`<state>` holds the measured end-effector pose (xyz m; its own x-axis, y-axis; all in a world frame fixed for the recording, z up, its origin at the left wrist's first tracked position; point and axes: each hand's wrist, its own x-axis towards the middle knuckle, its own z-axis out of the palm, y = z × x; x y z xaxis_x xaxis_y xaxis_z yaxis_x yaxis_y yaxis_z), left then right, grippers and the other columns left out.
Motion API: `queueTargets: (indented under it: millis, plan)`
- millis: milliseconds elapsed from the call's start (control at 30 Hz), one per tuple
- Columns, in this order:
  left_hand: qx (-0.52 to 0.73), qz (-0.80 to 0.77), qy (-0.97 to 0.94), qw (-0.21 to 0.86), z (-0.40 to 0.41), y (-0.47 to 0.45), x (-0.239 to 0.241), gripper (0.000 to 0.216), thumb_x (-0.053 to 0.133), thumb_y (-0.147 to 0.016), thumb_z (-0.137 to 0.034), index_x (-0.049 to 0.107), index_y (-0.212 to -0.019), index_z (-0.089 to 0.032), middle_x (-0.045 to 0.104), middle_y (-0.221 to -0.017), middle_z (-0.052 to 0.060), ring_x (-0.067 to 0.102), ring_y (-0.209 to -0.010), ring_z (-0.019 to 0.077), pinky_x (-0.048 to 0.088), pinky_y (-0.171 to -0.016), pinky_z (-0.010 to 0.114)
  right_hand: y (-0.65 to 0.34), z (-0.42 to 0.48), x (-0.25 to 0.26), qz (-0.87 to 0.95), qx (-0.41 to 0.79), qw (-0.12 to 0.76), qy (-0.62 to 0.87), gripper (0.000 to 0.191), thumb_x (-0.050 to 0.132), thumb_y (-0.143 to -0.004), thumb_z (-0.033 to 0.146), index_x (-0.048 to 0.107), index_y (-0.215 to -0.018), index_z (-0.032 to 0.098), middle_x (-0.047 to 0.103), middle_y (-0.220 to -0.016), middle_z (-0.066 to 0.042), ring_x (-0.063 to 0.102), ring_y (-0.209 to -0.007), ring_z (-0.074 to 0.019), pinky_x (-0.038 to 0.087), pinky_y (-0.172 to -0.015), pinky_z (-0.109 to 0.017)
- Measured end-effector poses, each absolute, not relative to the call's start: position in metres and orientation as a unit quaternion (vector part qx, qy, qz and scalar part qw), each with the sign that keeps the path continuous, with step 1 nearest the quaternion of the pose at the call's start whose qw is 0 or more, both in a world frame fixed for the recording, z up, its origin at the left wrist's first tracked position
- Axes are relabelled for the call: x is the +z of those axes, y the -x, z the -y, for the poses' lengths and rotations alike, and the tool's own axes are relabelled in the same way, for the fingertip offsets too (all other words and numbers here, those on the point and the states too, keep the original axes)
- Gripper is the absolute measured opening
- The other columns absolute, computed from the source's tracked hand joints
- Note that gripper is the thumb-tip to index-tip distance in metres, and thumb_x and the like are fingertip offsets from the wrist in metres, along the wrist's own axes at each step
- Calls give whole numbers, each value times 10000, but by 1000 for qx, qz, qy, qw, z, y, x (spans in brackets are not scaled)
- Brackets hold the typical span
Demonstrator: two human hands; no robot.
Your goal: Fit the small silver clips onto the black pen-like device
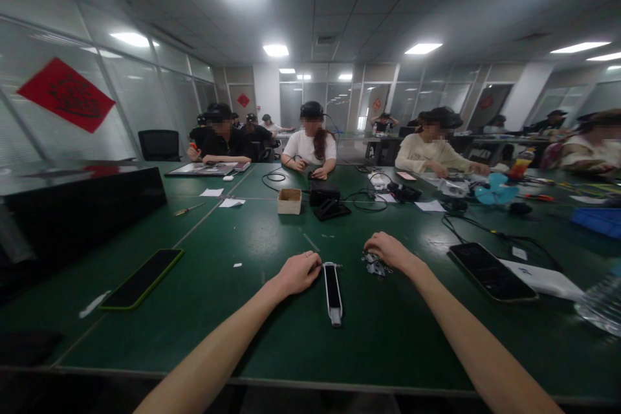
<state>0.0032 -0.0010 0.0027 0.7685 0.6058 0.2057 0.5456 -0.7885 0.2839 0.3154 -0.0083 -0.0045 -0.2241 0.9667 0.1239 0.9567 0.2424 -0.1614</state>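
A long, narrow device (332, 288) with a black face and white frame lies on the green table, its grey end towards me. My left hand (301, 272) rests on the table at the left of its far end, fingers curled closed; what they grip, if anything, is hidden. To the right, my right hand (389, 250) reaches down over a small heap of silvery metal parts (376, 266). Its fingers are bent together, fingertips at the edge of the heap. Whether a small part is between them cannot be made out.
A green-edged phone (143, 279) lies left, a dark phone (490, 272) right, beside a white power bank (541, 279) and clear bottle (601, 301). Ahead stand a small open box (290, 201) and black case (324, 194). Co-workers sit across the table (233, 336).
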Motion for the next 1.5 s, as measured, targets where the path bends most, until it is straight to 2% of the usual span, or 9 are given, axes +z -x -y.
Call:
queueTargets:
  millis: [133,433,900,1100,1367,1500]
  plan:
    - [148,-304,-935,108,1,-3,2,113,430,-889,-233,516,-946,-188,567,-902,24,549,-764,143,422,-654,237,-316,6,-5,778,20,106,618,206,495,-836,252,671,-941,227,609,-955,-55,527,-917,-184,392,-816,-278]
    - [138,-312,-935,103,0,-4,1,137,426,-879,-230,526,-964,-189,574,-911,31,552,-788,152,427,-679,249,-309,6,0,760,-4,70,646,214,510,-832,327,690,-853,214,630,-904,-69,546,-879,-201,403,-744,-279]
    - [152,-308,-933,106,-1,-4,-1,122,430,-884,-238,521,-949,-191,571,-883,23,553,-770,147,425,-673,242,-296,10,8,740,-41,42,670,220,479,-811,249,678,-797,156,643,-865,-112,581,-827,-209,416,-705,-272]
    - [154,-303,-936,95,-2,-3,-3,121,425,-885,-242,519,-942,-191,570,-881,22,553,-760,145,421,-659,237,-294,9,7,735,-57,40,674,266,420,-845,234,660,-791,132,640,-844,-131,582,-814,-209,394,-678,-262]
    - [163,-302,-936,78,-4,-4,-7,109,436,-877,-233,520,-932,-190,572,-866,17,554,-751,149,416,-655,240,-293,7,6,728,-70,34,681,251,421,-841,196,647,-778,107,636,-853,-141,572,-829,-208,379,-704,-256]
    - [159,-300,-937,84,-3,-3,-4,116,430,-888,-242,518,-943,-191,570,-867,18,555,-753,149,419,-657,238,-288,12,13,739,-83,62,666,235,417,-848,196,631,-795,115,621,-841,-123,549,-832,-206,381,-728,-269]
